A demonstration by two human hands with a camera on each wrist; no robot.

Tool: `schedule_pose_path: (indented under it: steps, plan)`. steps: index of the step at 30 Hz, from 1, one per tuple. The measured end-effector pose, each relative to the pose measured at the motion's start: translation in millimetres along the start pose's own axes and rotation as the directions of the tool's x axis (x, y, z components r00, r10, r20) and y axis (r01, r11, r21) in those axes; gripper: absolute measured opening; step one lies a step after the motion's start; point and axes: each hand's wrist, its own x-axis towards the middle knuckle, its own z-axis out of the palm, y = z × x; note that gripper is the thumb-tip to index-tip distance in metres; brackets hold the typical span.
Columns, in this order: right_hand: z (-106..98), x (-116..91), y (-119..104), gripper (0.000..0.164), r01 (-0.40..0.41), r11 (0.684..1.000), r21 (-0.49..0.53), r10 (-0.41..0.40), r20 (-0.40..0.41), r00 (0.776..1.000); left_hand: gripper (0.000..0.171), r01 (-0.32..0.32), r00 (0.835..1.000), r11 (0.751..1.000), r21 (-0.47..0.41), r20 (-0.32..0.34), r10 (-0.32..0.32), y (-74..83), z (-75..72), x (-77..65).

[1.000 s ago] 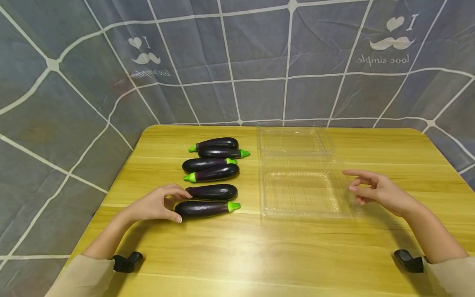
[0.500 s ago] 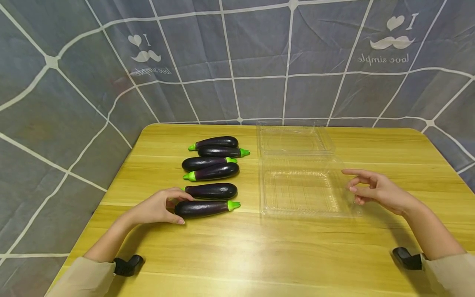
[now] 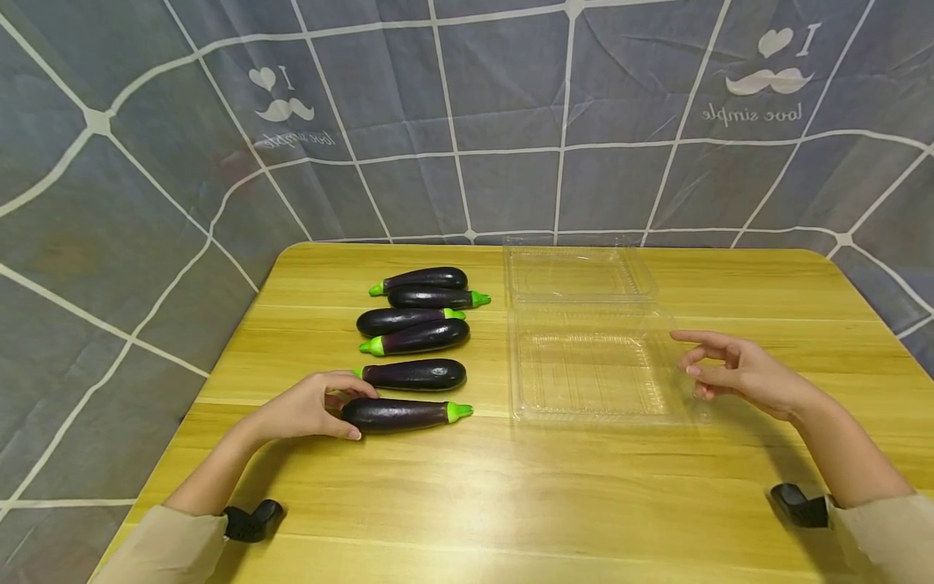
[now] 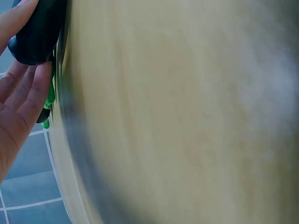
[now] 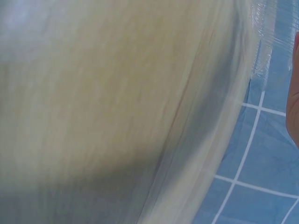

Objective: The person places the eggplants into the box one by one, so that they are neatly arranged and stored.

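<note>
Left of clear container [image 3: 591,377] — left hand [image 3: 314,407] pinches nearest eggplant [image 3: 401,414].

Six eggplants [image 3: 429,336], one container [image 3: 587,377]

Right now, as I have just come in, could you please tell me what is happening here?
A person's left grip is around the blunt end of the nearest eggplant. Five other eggplants lie beyond it on the table. The right grip is beside the open clear container; contact is unclear. No eggplant is in the container.
</note>
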Motion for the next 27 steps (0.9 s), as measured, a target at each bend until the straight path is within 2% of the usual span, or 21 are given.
schedule_pose_path:
  steps: [7,14,27]
  plan:
    - [-1,0,0,0.051,0.001,1.0,-0.007,-0.001,0.002,1.0,0.044,0.013,1.0,0.999,-0.032,-0.006,-0.013,1.7,-1.0,1.0]
    - [-1,-1,-1,0.051,0.011,1.0,0.008,-0.012,0.014,1.0,0.042,0.028,0.999,0.998,-0.063,-0.021,-0.03,11.7,-4.4,2.8]
    - [-2,0,-1,0.052,0.002,1.0,-0.011,-0.002,0.005,1.0,0.043,-0.017,0.998,1.0,-0.012,-0.062,0.016,32.8,-18.8,7.0]
